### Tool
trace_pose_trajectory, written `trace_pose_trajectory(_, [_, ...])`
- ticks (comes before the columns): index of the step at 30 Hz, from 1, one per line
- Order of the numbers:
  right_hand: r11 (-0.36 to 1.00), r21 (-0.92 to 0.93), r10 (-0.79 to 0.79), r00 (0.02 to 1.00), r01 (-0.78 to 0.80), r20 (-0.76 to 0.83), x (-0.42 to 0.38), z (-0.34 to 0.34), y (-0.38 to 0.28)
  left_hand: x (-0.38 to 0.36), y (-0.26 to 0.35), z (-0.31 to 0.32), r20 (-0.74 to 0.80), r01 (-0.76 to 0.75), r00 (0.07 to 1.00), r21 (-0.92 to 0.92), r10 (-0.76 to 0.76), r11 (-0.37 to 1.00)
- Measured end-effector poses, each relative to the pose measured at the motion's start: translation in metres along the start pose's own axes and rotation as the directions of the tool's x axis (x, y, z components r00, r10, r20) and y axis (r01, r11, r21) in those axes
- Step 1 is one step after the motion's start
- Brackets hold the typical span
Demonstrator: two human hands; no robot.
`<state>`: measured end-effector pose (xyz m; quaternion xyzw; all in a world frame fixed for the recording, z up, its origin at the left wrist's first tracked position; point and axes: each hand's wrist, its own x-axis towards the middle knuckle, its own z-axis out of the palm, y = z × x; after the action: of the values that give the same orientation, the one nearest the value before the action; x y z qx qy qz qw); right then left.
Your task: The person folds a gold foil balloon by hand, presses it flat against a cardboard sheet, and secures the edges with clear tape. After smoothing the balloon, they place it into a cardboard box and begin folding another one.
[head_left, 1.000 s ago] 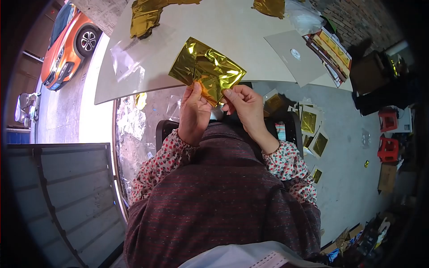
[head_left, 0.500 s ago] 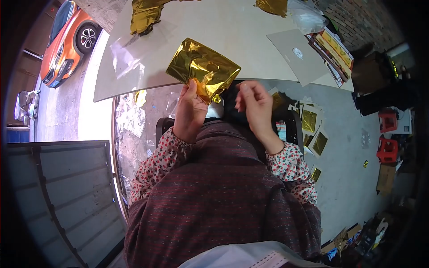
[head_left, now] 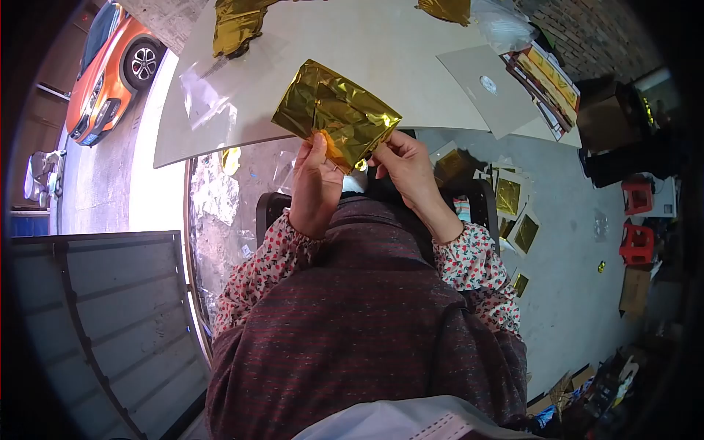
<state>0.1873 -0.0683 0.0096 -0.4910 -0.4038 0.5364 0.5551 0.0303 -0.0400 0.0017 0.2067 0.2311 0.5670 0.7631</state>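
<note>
A shiny, creased rectangle of gold foil (head_left: 334,108) is held up over the near edge of the table. My left hand (head_left: 317,176) grips its lower left edge, thumb on top and fingers beneath. At the lower right corner, my right hand (head_left: 407,165) pinches the foil's edge between thumb and fingers. Whether a stiff card lies inside the foil cannot be seen. More gold foil (head_left: 238,29) lies on the far left of the table, and another gold piece (head_left: 446,9) sits at its far edge.
On the pale table (head_left: 411,81) are clear plastic film (head_left: 202,99), a grey board (head_left: 484,88) and a stack of printed cards (head_left: 546,84). Gold-faced cards (head_left: 507,198) lie on the floor to the right, near red stools (head_left: 636,244). A metal panel (head_left: 125,330) stands left.
My right hand has moved left and up to the foil and now pinches its right corner. My left hand keeps its hold, and the foil has shifted slightly.
</note>
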Motion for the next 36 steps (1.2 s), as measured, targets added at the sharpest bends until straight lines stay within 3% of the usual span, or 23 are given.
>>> trace_pose_trajectory(5, [0.996,-0.042,-0.08,0.995,0.078,-0.056,0.003,0.006,0.012,-0.005,-0.003,0.008,-0.061,-0.025,0.998,0.015,0.026,1.0])
trace_pose_trajectory(12, [0.982,-0.178,-0.063,0.998,0.059,-0.019,0.002,0.016,0.027,-0.001,-0.008,-0.001,0.04,-0.087,0.995,0.014,0.086,0.996])
trace_pose_trajectory(15, [0.999,0.03,-0.043,0.999,0.043,0.015,0.005,0.012,0.033,0.003,-0.008,-0.002,0.002,-0.122,0.993,0.038,0.122,0.992])
trace_pose_trajectory(18, [1.0,-0.025,-0.014,0.99,0.017,0.141,0.002,0.004,0.025,0.006,-0.008,-0.009,-0.022,-0.159,0.987,0.061,0.16,0.985])
trace_pose_trajectory(21, [0.969,0.227,0.099,0.995,-0.097,0.003,-0.003,-0.019,0.015,0.008,-0.006,-0.01,-0.048,-0.193,0.979,0.093,0.199,0.977])
trace_pose_trajectory(22, [0.964,0.262,0.043,0.999,-0.044,0.011,0.002,-0.036,0.015,0.007,-0.006,-0.008,-0.043,-0.2,0.978,0.099,0.205,0.975])
trace_pose_trajectory(25, [0.994,0.0,-0.109,0.994,0.109,-0.009,0.011,-0.045,-0.007,-0.003,-0.003,0.0,-0.025,-0.187,0.981,0.153,0.193,0.97])
trace_pose_trajectory(28, [0.995,-0.047,-0.082,0.994,0.085,0.075,0.014,-0.038,0.0,-0.005,-0.005,0.006,-0.017,-0.196,0.979,0.186,0.202,0.963])
trace_pose_trajectory(32, [0.996,0.042,-0.078,0.996,0.077,0.033,0.012,-0.034,0.007,-0.007,-0.008,0.009,-0.005,-0.214,0.976,0.174,0.219,0.961])
trace_pose_trajectory(36, [0.995,0.039,-0.087,0.996,0.087,0.014,0.006,-0.036,0.008,-0.003,-0.01,0.006,-0.003,-0.132,0.991,0.106,0.133,0.986])
